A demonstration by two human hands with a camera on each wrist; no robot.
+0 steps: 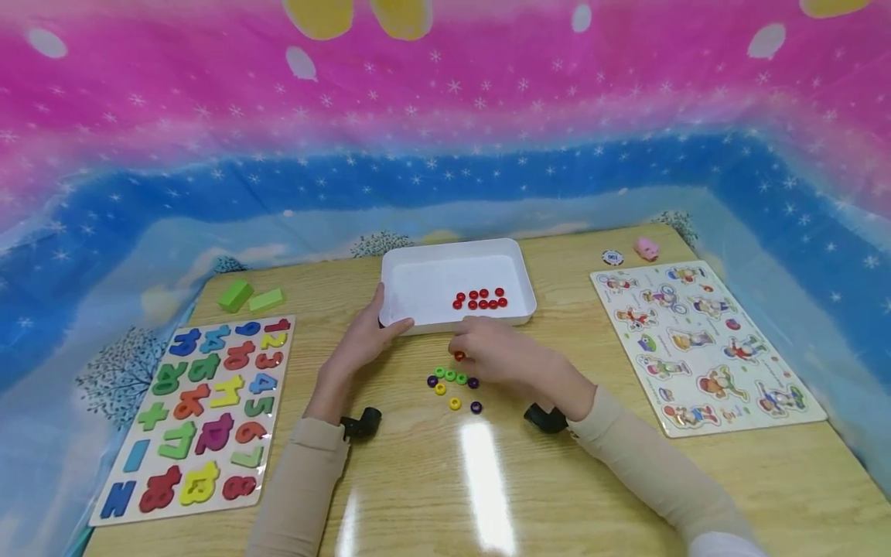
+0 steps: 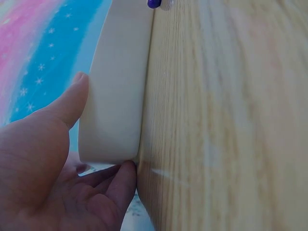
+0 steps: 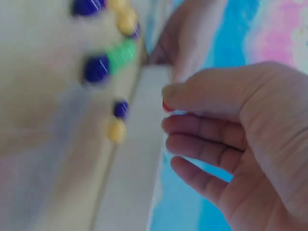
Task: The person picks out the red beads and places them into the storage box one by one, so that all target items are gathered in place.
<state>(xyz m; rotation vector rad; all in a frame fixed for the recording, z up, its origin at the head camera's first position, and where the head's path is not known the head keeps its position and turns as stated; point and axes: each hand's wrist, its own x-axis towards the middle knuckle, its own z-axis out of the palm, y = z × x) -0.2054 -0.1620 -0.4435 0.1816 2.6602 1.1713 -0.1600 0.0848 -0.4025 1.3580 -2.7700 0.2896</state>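
A white tray (image 1: 455, 329) stands at the back of the table with several red beads (image 1: 483, 304) lying in its front right part. My left hand (image 1: 364, 333) holds the tray's front left corner; in the left wrist view, the thumb (image 2: 77, 98) lies at the rim and a fingertip touches the corner low down. Just in front of the tray, my right hand (image 1: 497, 350) pinches a red bead (image 3: 167, 106), mostly hidden by the thumb. Green beads (image 1: 450, 375), purple beads (image 1: 476, 407) and yellow beads (image 1: 455, 403) lie loose on the table below that hand.
A number puzzle board (image 1: 233, 418) lies at the left, with green blocks (image 1: 237, 295) behind it. On the right is a picture puzzle board (image 1: 696, 348); a poker chip (image 1: 612, 257) and a pink pig figure (image 1: 646, 248) sit beyond it. A patterned cloth (image 1: 445, 170) surrounds the table.
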